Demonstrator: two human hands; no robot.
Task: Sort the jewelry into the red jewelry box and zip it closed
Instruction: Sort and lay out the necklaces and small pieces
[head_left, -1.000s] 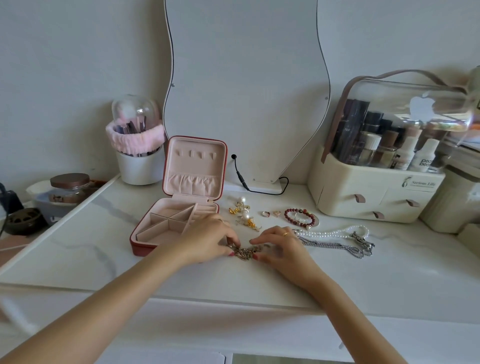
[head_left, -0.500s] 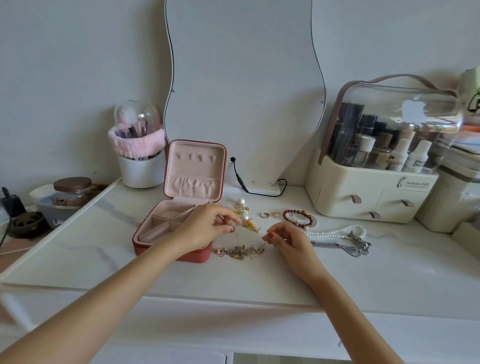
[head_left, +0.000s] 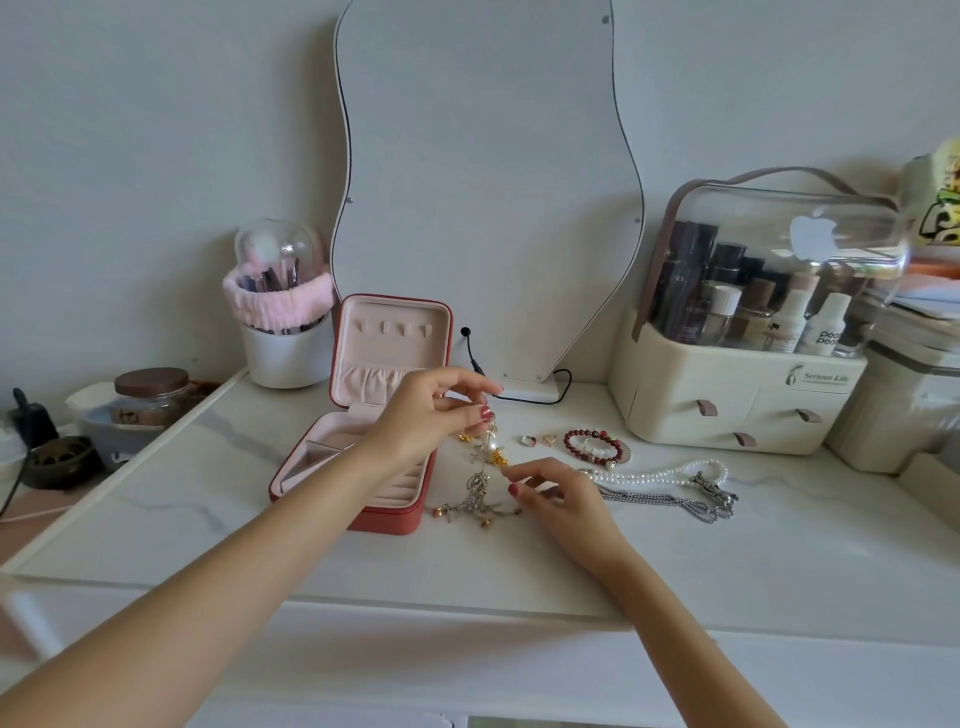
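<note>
White tabletop (head_left: 675, 561), open red jewelry box (head_left: 363, 467)

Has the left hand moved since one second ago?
Yes. The left hand rose from the table up toward the red box lid, pinching a chain.

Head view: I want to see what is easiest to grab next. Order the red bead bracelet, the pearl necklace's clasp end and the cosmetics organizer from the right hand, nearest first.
From the right hand:
1. Red bead bracelet, just beyond it.
2. Pearl necklace's clasp end, off to its right.
3. Cosmetics organizer, at the back right.
</note>
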